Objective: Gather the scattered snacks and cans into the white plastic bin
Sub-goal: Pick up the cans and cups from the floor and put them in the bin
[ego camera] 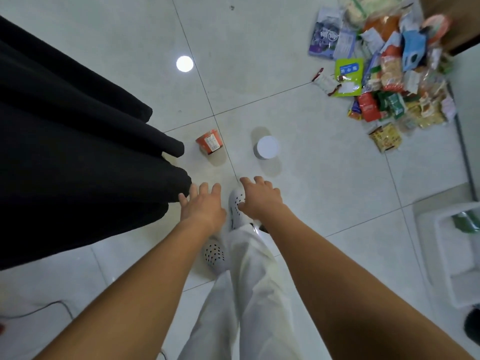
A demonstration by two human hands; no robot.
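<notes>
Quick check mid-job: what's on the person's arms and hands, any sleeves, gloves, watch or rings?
Nothing is worn on either. The left hand and right hand are ungloved, with no rings, watch or wristband showing. The left forearm and right forearm are bare to the frame's bottom edge, so no sleeve is in view. No cables or markings on them.

Only one view exists: a wide-angle camera worn on the person's head, looking steeply down at the pale tiled floor (pixel 298 61). The left hand (pixel 202 206) and right hand (pixel 259 198) lie near the centre. The heap of colourful snack packets (pixel 389 74) sits far in the upper right corner; the white plastic bin (pixel 439 245) is cut by the right edge.
</notes>
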